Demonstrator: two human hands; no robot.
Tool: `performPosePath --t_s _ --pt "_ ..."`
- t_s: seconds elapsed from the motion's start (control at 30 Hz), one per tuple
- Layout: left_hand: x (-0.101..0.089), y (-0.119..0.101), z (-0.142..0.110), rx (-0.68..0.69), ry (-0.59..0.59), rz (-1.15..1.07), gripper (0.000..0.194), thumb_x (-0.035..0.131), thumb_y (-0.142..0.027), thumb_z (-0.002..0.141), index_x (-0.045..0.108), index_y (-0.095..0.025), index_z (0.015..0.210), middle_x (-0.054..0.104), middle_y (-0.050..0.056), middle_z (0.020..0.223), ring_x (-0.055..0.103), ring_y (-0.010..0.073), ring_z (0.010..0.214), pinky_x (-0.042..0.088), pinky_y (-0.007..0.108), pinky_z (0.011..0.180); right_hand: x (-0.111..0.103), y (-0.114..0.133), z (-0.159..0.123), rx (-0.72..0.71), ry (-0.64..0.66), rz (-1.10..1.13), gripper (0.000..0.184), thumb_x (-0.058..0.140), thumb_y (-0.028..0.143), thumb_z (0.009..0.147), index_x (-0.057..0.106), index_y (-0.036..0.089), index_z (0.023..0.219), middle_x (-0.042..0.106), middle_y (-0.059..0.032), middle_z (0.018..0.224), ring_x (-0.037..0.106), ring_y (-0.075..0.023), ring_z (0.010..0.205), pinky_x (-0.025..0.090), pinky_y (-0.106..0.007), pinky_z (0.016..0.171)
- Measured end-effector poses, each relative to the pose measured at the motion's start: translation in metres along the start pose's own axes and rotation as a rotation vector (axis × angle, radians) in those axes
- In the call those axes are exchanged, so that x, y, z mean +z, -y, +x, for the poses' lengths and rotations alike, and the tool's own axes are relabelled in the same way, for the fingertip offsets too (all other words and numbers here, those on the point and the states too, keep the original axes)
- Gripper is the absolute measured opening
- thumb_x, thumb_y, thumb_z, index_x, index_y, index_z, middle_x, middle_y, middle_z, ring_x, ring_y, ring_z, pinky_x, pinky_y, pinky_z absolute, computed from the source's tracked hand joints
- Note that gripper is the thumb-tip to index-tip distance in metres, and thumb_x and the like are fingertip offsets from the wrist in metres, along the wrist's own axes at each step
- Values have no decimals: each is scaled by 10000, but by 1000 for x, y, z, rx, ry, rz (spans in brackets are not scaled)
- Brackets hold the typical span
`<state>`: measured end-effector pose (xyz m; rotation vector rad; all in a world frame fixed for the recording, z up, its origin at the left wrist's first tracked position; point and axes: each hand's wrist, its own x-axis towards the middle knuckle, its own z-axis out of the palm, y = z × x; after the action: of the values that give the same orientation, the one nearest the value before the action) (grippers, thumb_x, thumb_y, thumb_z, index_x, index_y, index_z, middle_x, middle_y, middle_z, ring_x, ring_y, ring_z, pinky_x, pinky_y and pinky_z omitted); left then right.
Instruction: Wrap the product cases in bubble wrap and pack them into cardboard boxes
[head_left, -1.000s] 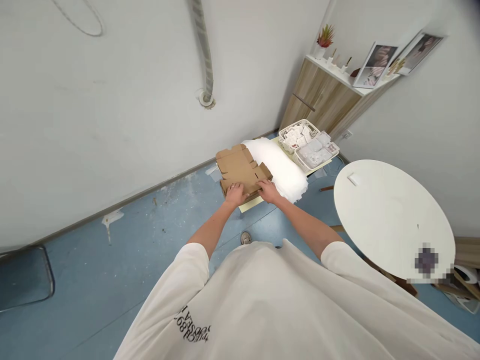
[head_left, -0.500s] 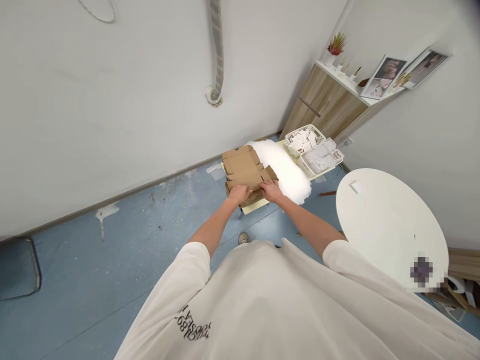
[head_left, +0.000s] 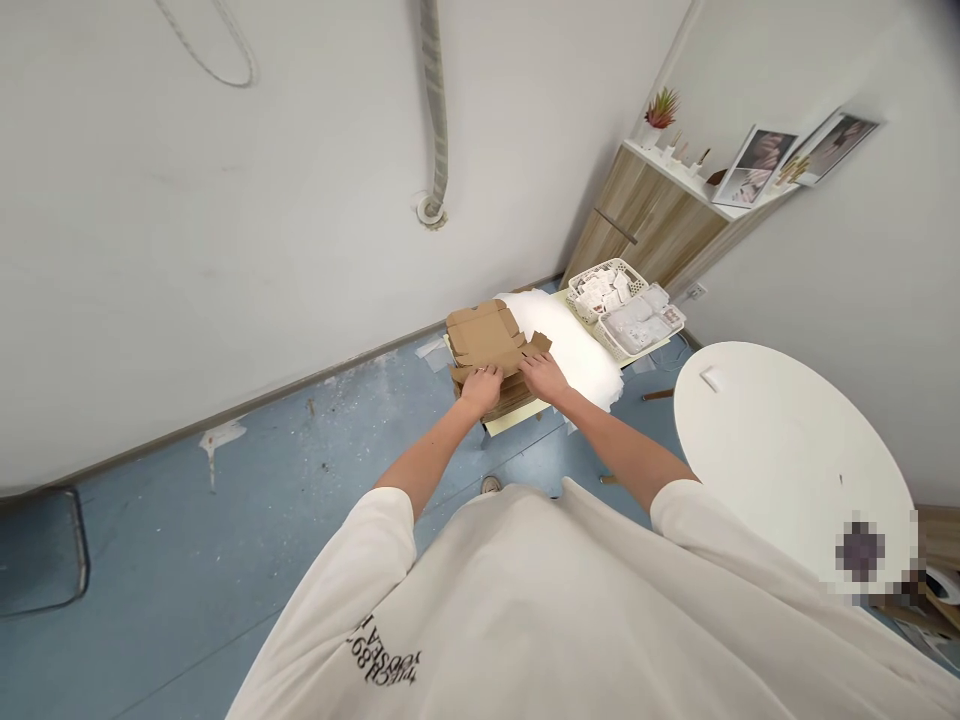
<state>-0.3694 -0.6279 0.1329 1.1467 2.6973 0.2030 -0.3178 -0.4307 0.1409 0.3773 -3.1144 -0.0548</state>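
A person in a white short-sleeved shirt [head_left: 525, 590] works with both hands on a flat brown cardboard box [head_left: 484, 335] at the near end of a low, pale-yellow counter [head_left: 516, 420] beside a wall. The left hand [head_left: 482, 388] and the right hand [head_left: 544, 378] sit a little apart on the box's near edge, fingers bent over the cardboard; whether the thumbs pinch it from below cannot be told. The box lies opened out, its larger panel toward the wall and small flaps at its sides, on top of more folded cardboard [head_left: 516, 394]. Just beside it, to the right, spreads a bright white, soft-looking pile [head_left: 576, 350]. Farther along the counter, two white baskets stand side by side, one with small white packets [head_left: 604, 290], the other with clear plastic packs [head_left: 636, 322]. Behind them rises a wood-grain cabinet [head_left: 637, 215] topped by a potted plant [head_left: 661, 110] and picture frames [head_left: 756, 165]. A round white table [head_left: 780, 440] stands at right on the blue floor [head_left: 277, 540]
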Motion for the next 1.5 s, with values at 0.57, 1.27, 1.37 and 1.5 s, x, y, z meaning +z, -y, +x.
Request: performPosePath --t_s 0.57,1.27,1.37,1.5 --pt "-48 -75 17 186 -349 73 608 339 -191 985 289 -121 1587 365 185 1603 296 316 1500 139 550 1242 -52 -38 -54 251 -159 -96 587 317 131 968 377 175 1551 502 -174 1469 441 -348 1132 266 -457 907" --pt "67 -457 101 750 -77 90 565 227 -378 1057 406 -146 1540 445 164 1559 372 304 1457 227 513 1214 19 -211 -441 837 -59 -33 571 360 124 939 459 137 1501 560 -189 1397 446 -349 1146 284 -454 899" --pt "97 -513 104 795 -9 91 547 250 -377 1057 413 -160 1533 454 163 1550 381 302 1450 237 503 1206 33 -225 -497 903 4 25 596 373 115 923 440 136 1515 547 -186 1418 410 -366 1228 284 -462 931" --pt "133 -572 109 845 129 105 520 282 -371 1056 421 -177 1518 448 159 1553 390 304 1442 273 496 1181 53 -237 -555 998 97 109 607 370 107 924 413 121 1530 541 -198 1424 411 -368 1246 289 -469 957"
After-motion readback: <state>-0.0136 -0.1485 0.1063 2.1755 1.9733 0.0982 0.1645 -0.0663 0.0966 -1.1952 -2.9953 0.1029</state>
